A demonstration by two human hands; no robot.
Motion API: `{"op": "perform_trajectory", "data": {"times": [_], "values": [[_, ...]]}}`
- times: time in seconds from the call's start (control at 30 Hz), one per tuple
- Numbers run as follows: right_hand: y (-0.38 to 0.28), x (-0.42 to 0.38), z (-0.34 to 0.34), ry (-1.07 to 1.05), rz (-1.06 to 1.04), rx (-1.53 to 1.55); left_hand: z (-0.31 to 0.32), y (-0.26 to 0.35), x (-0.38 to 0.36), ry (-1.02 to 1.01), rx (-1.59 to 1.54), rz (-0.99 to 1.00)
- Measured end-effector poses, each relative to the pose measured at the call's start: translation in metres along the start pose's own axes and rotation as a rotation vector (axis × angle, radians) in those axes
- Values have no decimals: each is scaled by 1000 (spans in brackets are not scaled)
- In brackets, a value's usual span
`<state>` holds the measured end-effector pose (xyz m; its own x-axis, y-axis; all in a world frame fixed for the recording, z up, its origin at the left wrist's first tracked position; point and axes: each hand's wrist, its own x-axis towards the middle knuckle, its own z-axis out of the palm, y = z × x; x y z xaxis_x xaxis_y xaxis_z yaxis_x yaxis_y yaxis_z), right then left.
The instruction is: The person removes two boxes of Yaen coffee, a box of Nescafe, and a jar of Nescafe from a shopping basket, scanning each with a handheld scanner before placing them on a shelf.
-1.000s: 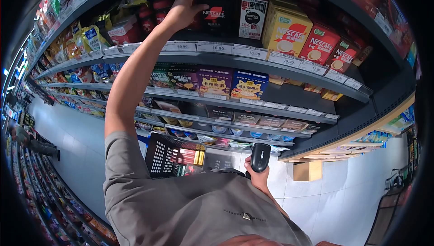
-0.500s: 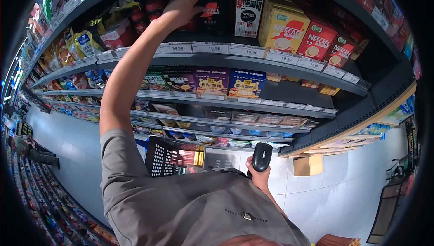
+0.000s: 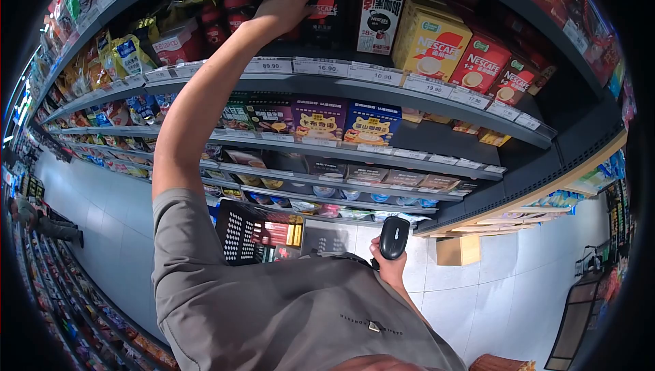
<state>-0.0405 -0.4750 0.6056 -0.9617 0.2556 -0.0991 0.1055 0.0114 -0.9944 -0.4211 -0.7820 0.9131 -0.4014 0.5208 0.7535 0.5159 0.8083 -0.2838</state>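
Note:
My left hand [image 3: 290, 4] reaches into the shadowed upper shelf, over jars with red lids and beside a black Nescafé pack [image 3: 322, 16]. Its fingers are stretched out and apart, the tips partly lost in the dark. A red-lidded jar [image 3: 237, 11] stands just left of that wrist. Low in front of my body, my right hand [image 3: 392, 266] is wrapped around a black handheld scanner [image 3: 394, 237], which points up and away from me.
Nescafé boxes, a yellow one [image 3: 431, 45] and a red one [image 3: 479, 64], stand right on the price-tagged shelf [image 3: 327, 67]. Coffee boxes [image 3: 372, 124] fill the shelf below. A black basket [image 3: 239, 234] with packages and a cardboard box [image 3: 458, 251] are lower down. Another person [image 3: 44, 224] is far left.
My left hand has shifted slightly right and up, with its fingers nearer the black Nescafé pack. The view has moved a little. My right hand still holds the scanner.

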Motion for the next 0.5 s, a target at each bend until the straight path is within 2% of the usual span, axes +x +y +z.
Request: {"op": "perform_trajectory", "data": {"times": [0.5], "values": [[2,-3,1,24,24,44,3,2,4,13,123,35]]}}
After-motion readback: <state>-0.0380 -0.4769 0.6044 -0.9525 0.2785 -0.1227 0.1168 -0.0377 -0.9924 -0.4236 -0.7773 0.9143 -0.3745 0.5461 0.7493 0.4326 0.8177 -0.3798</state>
